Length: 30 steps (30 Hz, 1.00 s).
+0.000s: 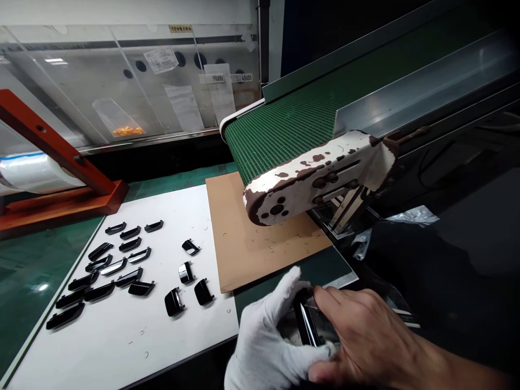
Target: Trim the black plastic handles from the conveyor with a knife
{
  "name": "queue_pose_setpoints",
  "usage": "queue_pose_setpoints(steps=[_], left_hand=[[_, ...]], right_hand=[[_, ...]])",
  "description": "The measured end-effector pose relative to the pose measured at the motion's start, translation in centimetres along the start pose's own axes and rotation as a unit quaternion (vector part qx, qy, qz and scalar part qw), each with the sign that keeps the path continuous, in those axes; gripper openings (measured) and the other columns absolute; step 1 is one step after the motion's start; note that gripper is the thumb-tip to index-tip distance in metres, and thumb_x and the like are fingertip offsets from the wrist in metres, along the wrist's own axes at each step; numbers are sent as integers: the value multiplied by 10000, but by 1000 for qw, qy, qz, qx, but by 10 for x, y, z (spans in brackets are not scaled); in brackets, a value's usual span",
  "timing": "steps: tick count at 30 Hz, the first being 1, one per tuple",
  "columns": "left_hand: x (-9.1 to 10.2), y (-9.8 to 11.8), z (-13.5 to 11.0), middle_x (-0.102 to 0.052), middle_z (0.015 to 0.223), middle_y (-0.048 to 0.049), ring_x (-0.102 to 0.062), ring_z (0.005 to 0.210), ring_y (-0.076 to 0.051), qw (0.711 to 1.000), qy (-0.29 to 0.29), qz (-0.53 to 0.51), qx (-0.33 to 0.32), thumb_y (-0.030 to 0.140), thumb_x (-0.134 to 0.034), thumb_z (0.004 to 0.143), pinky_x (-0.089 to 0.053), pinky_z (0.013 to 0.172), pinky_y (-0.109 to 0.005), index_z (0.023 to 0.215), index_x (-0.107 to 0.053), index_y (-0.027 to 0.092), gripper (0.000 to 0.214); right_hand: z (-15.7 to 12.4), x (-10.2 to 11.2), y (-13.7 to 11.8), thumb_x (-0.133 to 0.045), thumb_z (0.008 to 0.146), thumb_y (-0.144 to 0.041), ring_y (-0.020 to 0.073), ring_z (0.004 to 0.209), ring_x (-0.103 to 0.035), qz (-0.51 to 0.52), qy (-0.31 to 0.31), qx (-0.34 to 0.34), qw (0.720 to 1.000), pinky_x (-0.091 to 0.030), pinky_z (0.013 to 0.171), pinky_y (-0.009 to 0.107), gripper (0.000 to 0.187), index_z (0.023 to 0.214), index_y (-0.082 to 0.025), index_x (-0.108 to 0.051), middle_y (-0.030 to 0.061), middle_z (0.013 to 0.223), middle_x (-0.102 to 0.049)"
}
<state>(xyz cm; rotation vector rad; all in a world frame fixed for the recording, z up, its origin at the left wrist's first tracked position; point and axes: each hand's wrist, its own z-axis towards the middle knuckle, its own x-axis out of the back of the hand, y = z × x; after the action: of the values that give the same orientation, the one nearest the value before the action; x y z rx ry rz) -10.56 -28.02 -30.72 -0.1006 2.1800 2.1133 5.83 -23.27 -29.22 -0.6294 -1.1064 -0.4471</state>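
Glossy black part [309, 324] pinched between gloved left hand [268, 341] and bare right hand [361, 336]; similar parts [109, 265] laid on white sheet [122, 336]

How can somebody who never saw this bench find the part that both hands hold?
Start at the green belt and go down past the brown card to the near edge. There the gloved left hand and bare right hand pinch one black part; all others lie loose on the white sheet.
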Motion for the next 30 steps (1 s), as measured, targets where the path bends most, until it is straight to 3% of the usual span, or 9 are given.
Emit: queue_pose_setpoints(steps=[7, 11, 17, 22, 30], left_hand=[[2, -3, 3, -679, 1168, -71, -669, 1011, -249, 1000, 10, -5, 22, 251, -909, 546, -571, 882, -251, 1298, -594, 189, 818], [3, 0, 5, -680, 1153, -69, -668, 1014, -252, 1000, 9, 13, 17, 242, -903, 559, -571, 886, -258, 1312, -577, 188, 823], [3, 11, 6, -681, 1164, -25, -654, 1061, -229, 1000, -13, 4, -13, 191, -884, 580, -538, 945, -247, 1355, -526, 227, 854], [4, 16, 7, -699, 1139, -37, -676, 1012, -238, 999, -22, 24, -26, 203, -879, 579, -553, 932, -273, 1318, -562, 192, 804], [3, 10, 4, -692, 1145, -41, -660, 1048, -241, 1000, -5, 10, 0, 199, -892, 564, -545, 942, -265, 1317, -569, 204, 820]], right_hand=[[-4, -3, 2, -57, 867, -767, 223, 451, -596, -25, -12, 22, 999, -320, 419, 355, 799, 674, -186, -569, 29, 534, -574], [-2, -1, 0, -87, 882, -752, 214, 442, -575, -24, 13, 25, 999, -314, 421, 350, 763, 682, -189, -561, 21, 531, -558], [5, 3, -4, -82, 768, -869, 218, 443, -559, -8, 55, -21, 998, -345, 435, 340, 854, 707, -163, -559, 34, 563, -549], [4, 3, -6, -32, 711, -905, 249, 466, -583, -4, 22, -53, 998, -352, 450, 358, 919, 727, -156, -564, 54, 595, -569], [4, 9, -5, -77, 780, -859, 240, 459, -595, -10, 14, -15, 1000, -315, 430, 351, 861, 714, -164, -581, 36, 553, -570]])
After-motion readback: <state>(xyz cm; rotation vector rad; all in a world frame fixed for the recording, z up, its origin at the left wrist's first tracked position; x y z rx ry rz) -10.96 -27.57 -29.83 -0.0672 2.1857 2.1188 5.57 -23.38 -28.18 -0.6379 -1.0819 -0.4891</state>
